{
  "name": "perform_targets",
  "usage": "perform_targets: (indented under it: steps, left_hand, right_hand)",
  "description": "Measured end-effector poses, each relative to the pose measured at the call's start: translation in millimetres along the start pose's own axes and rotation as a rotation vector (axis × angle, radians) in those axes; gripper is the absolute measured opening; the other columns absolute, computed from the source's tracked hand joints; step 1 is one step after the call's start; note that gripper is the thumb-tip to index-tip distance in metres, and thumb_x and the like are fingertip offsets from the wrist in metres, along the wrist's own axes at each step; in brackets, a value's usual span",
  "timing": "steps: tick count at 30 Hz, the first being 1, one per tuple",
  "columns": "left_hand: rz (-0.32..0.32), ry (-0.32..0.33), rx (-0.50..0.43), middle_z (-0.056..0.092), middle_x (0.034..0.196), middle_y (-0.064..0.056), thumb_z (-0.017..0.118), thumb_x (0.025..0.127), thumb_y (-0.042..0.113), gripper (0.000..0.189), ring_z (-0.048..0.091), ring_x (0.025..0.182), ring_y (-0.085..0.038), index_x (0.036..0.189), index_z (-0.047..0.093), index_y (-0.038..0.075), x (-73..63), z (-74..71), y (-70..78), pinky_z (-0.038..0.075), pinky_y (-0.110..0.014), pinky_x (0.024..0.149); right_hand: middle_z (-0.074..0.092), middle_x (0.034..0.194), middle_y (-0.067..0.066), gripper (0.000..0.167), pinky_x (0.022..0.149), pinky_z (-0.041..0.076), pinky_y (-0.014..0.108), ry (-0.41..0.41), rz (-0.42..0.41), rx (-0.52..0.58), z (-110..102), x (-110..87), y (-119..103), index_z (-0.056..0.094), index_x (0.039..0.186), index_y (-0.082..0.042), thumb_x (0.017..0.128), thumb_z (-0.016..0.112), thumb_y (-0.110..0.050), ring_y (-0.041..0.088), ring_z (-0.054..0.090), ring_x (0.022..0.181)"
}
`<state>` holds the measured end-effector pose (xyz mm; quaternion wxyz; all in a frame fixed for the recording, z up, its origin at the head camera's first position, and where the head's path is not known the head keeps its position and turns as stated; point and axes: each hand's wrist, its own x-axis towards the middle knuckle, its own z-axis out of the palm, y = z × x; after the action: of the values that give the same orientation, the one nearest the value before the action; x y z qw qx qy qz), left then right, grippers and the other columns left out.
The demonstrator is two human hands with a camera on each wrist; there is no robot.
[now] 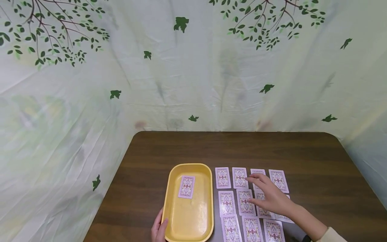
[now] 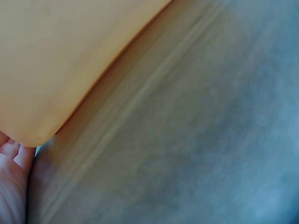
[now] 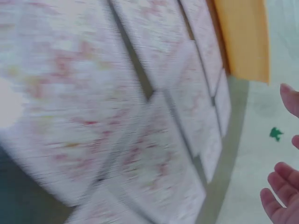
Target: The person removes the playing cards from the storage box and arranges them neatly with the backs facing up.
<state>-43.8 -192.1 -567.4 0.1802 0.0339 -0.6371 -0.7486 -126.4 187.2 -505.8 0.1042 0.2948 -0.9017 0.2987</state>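
Observation:
In the head view a yellow tray [image 1: 189, 222] lies on the table with one patterned playing card [image 1: 186, 187] face down in it. My left hand [image 1: 159, 227] grips the tray's lower left edge, thumb at the rim. The left wrist view shows the same hand [image 2: 13, 179] against the tray's side [image 2: 70, 70]. Over rows of face-down playing cards [image 1: 227, 202] to the tray's right, my right hand [image 1: 270, 196] reaches with thumb and fingers spread apart, nothing between them. In the right wrist view, its fingers [image 3: 282, 184] show at the right edge, beyond blurred cards [image 3: 154, 154].
The cards lie close together in several columns, the nearest ones cut by the lower frame edge. A dark brown wooden table [image 1: 242, 148] extends behind and to both sides. Behind it hangs a pale cloth [image 1: 211, 84] printed with leaves and branches.

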Motion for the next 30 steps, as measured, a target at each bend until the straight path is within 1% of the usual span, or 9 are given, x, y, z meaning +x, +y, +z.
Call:
perform_targets:
  steps: [2,6,9,13,18,21,23,26,30]
  left_hand:
    - [-0.01,0.0,-0.001,0.061,0.106,0.011,0.041,0.091,-0.006,0.036,0.059,0.087,-0.008,0.125,0.054,-0.004,0.0,0.7,0.1,0.049,-0.02,0.073]
    - [-0.023,-0.009,-0.01,0.061,0.106,0.011,0.041,0.092,-0.005,0.038,0.059,0.088,-0.008,0.123,0.057,0.008,-0.1,0.8,-0.3,0.049,-0.02,0.073]
    - [-0.025,-0.007,-0.008,0.061,0.106,0.011,0.041,0.092,-0.006,0.038,0.059,0.088,-0.008,0.123,0.058,0.009,-0.1,0.3,-0.1,0.048,-0.02,0.074]
    - [-0.036,0.011,0.011,0.061,0.106,0.012,0.042,0.091,-0.005,0.036,0.058,0.088,-0.008,0.125,0.055,0.0,0.4,0.3,0.9,0.048,-0.019,0.074]
    - [-0.061,0.027,0.035,0.06,0.106,0.013,0.042,0.092,-0.004,0.035,0.058,0.088,-0.007,0.125,0.048,-0.013,1.0,0.7,2.4,0.048,-0.019,0.074]
    - [-0.078,0.029,0.045,0.06,0.106,0.013,0.043,0.092,-0.003,0.036,0.058,0.088,-0.007,0.125,0.045,-0.017,1.4,0.6,3.2,0.048,-0.02,0.074]
    - [-0.086,0.028,0.048,0.06,0.106,0.014,0.043,0.092,-0.003,0.036,0.058,0.088,-0.007,0.126,0.044,-0.017,1.4,0.4,3.6,0.048,-0.02,0.073]
    - [-0.085,0.02,0.044,0.06,0.106,0.014,0.043,0.092,-0.003,0.036,0.058,0.089,-0.007,0.126,0.046,-0.014,1.2,0.0,3.2,0.048,-0.02,0.074]
    - [-0.069,0.006,0.024,0.06,0.106,0.014,0.042,0.092,-0.003,0.036,0.058,0.089,-0.007,0.126,0.053,0.001,0.3,-0.9,1.5,0.048,-0.02,0.074]
  right_hand:
    - [0.047,0.123,0.007,0.065,0.083,0.045,0.044,-0.012,-0.003,0.016,0.1,10.5,-2.4,0.054,0.126,-0.01,0.07,0.08,-0.029,0.023,0.045,0.112]
    - [0.047,0.124,0.01,0.067,0.084,0.045,0.045,-0.035,-0.03,0.027,1.9,28.8,-7.9,0.052,0.129,-0.009,0.072,0.079,-0.031,0.026,0.045,0.112]
    - [0.046,0.124,0.01,0.067,0.087,0.044,0.044,-0.052,-0.046,0.042,6.2,42.5,-12.3,0.051,0.129,-0.011,0.072,0.078,-0.033,0.024,0.044,0.113]
    - [0.045,0.125,0.012,0.066,0.088,0.044,0.043,-0.064,-0.058,0.07,16.1,60.0,-22.4,0.052,0.129,-0.012,0.073,0.077,-0.034,0.024,0.043,0.114]
    - [0.044,0.126,0.015,0.065,0.088,0.043,0.043,-0.081,-0.135,0.11,31.7,79.9,-37.2,0.05,0.13,-0.01,0.075,0.076,-0.032,0.025,0.043,0.114]
    - [0.044,0.124,0.015,0.065,0.089,0.042,0.042,-0.096,-0.184,0.113,40.8,90.7,-44.4,0.05,0.129,-0.009,0.075,0.076,-0.032,0.025,0.043,0.113]
    - [0.044,0.124,0.015,0.065,0.089,0.042,0.04,-0.107,-0.207,0.111,46.0,96.4,-48.7,0.05,0.129,-0.007,0.075,0.076,-0.032,0.024,0.043,0.112]
    - [0.044,0.124,0.016,0.065,0.09,0.042,0.039,-0.127,-0.232,0.106,53.5,103.8,-54.6,0.05,0.129,-0.007,0.075,0.075,-0.034,0.024,0.043,0.113]
    - [0.045,0.124,0.014,0.064,0.09,0.041,0.036,-0.168,-0.258,0.117,64.1,112.1,-63.7,0.05,0.13,-0.009,0.076,0.074,-0.035,0.023,0.044,0.112]
